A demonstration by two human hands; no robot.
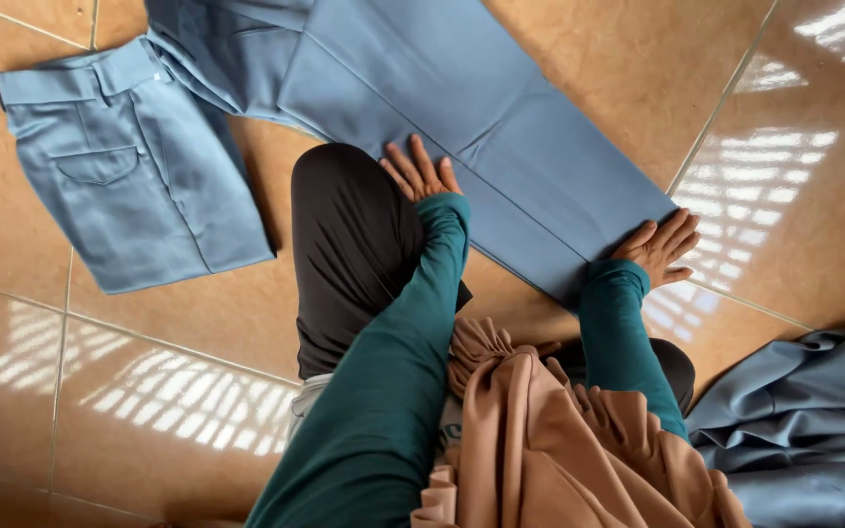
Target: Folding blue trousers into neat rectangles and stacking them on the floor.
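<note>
Left hand (421, 172) flat and spread on the blue trousers (501, 147) lying on the floor (149, 391); right hand (659, 248) flat, pinning the hem. Best to sweep outward and align edges first.

Bare tiled floor (110, 391) lies open at lower left. Folded trousers (129, 186) block the upper left. A heaped blue cloth (804, 420) crowds the lower right.
</note>
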